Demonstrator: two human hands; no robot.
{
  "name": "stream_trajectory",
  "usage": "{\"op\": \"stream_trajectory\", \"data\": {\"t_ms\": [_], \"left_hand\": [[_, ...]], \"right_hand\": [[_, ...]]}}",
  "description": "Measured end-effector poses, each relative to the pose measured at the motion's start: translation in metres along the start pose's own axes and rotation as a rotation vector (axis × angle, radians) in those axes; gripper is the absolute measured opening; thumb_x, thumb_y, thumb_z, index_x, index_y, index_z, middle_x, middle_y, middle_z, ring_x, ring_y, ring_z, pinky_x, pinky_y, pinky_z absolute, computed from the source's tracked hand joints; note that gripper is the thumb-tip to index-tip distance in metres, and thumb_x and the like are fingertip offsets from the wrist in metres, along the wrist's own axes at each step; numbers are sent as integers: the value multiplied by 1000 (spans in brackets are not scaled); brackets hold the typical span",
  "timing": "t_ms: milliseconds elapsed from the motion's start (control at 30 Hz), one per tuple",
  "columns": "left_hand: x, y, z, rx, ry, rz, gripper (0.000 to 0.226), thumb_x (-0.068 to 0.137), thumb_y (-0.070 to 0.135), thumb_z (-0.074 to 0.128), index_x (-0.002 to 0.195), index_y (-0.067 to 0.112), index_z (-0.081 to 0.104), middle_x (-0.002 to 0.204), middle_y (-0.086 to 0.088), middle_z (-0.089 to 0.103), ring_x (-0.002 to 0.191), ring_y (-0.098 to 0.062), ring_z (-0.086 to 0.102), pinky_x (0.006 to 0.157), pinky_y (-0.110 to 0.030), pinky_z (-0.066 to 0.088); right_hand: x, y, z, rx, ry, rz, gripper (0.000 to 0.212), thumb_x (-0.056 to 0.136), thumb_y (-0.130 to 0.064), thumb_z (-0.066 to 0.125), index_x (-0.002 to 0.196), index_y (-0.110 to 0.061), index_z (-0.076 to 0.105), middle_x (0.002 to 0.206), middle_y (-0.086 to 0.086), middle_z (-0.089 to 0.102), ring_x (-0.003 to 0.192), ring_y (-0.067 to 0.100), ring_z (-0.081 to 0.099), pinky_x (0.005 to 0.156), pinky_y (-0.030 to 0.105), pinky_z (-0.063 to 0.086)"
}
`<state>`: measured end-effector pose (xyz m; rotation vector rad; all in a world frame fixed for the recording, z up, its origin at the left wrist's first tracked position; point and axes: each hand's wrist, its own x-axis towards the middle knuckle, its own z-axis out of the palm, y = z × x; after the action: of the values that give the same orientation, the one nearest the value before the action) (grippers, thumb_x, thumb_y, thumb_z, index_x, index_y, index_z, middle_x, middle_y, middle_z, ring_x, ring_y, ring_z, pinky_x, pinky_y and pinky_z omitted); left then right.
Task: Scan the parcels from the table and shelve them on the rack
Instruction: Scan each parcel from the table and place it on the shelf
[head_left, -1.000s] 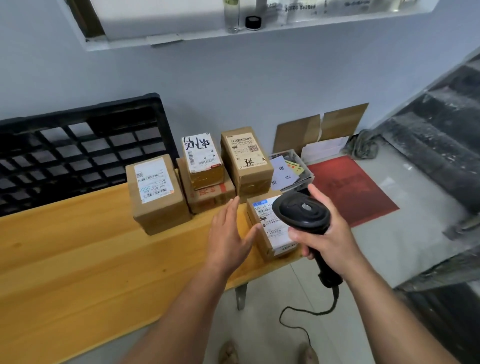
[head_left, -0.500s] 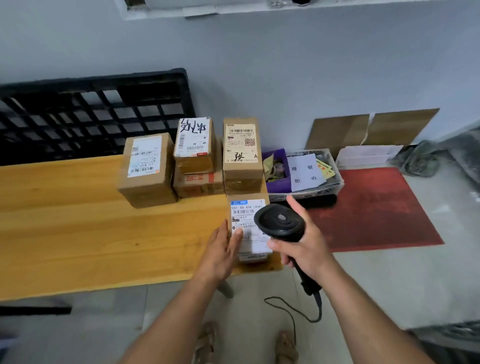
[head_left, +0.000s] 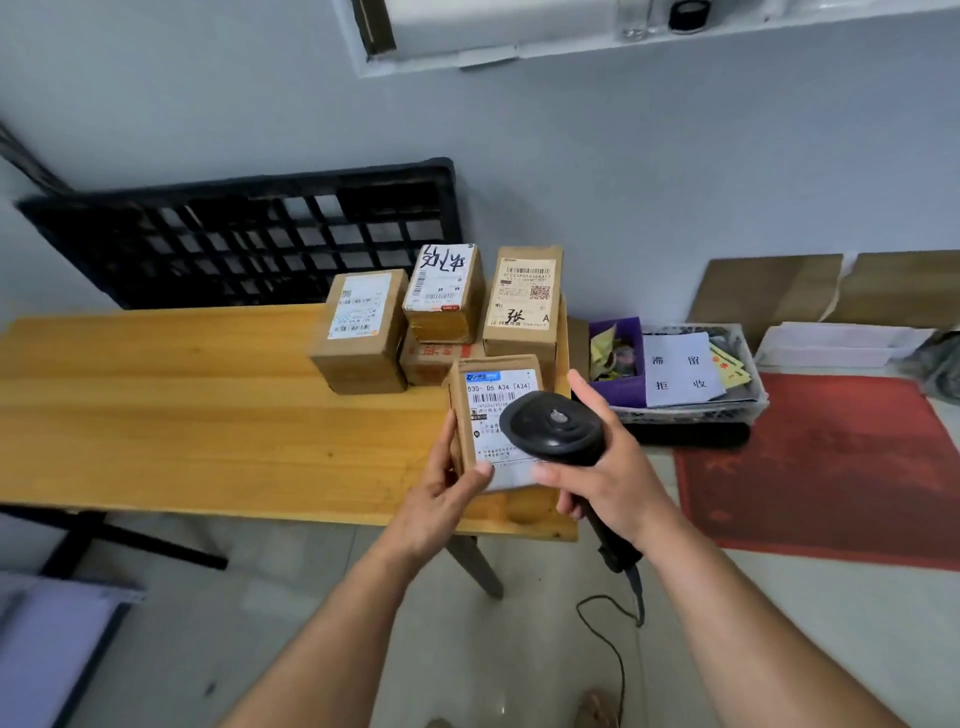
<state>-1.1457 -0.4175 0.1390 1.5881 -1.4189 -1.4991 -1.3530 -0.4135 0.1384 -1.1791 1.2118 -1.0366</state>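
A small cardboard parcel (head_left: 496, 395) with a white label reading A34 is tilted up above the right end of the wooden table (head_left: 208, 415). My left hand (head_left: 447, 486) grips its lower left corner, thumb on the label. My right hand (head_left: 608, 473) holds a black corded barcode scanner (head_left: 553, 428) just over the parcel's label. Behind stand several more labelled cardboard parcels: one on the left (head_left: 361, 330), a stacked one (head_left: 444, 293) in the middle and a tall one (head_left: 524, 301) on the right.
A black plastic pallet (head_left: 249, 234) leans on the wall behind the table. On the floor to the right sit a clear bin (head_left: 685, 410) with papers, a red mat (head_left: 831, 467) and flat cardboard (head_left: 769, 291). The scanner cable (head_left: 618, 649) hangs to the floor.
My left hand went from open beside the parcel to gripping it and tilting it up off the table. The scanner moved over its label. The view shifted left.
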Motion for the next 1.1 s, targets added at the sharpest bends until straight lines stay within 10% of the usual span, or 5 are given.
{"op": "stream_trajectory", "data": {"t_ms": [200, 667, 1100], "left_hand": [[-17, 14, -43, -62, 165, 76, 106, 79, 12, 78, 151, 46, 8, 110, -2, 68, 102, -13, 64, 75, -18, 47], [-41, 4, -130, -32, 475, 232, 123, 65, 22, 88, 148, 52, 4, 141, -7, 51, 127, -19, 53, 106, -42, 45], [-41, -8, -145, -51, 498, 217, 119, 73, 8, 82, 152, 42, 0, 142, -6, 50, 130, -21, 49, 96, -27, 41]], "right_hand": [[0, -41, 25, 35, -96, -95, 97, 71, -8, 85, 136, -59, 34, 117, 8, 68, 53, 29, 62, 47, 32, 50], [-29, -106, 78, 213, -285, -185, 101, 60, -26, 83, 145, -44, 31, 81, 21, 72, 52, 34, 62, 51, 41, 51], [-29, -102, 82, 170, -324, -132, 99, 63, -24, 84, 147, -38, 34, 74, 21, 67, 50, 32, 59, 49, 39, 50]]}}
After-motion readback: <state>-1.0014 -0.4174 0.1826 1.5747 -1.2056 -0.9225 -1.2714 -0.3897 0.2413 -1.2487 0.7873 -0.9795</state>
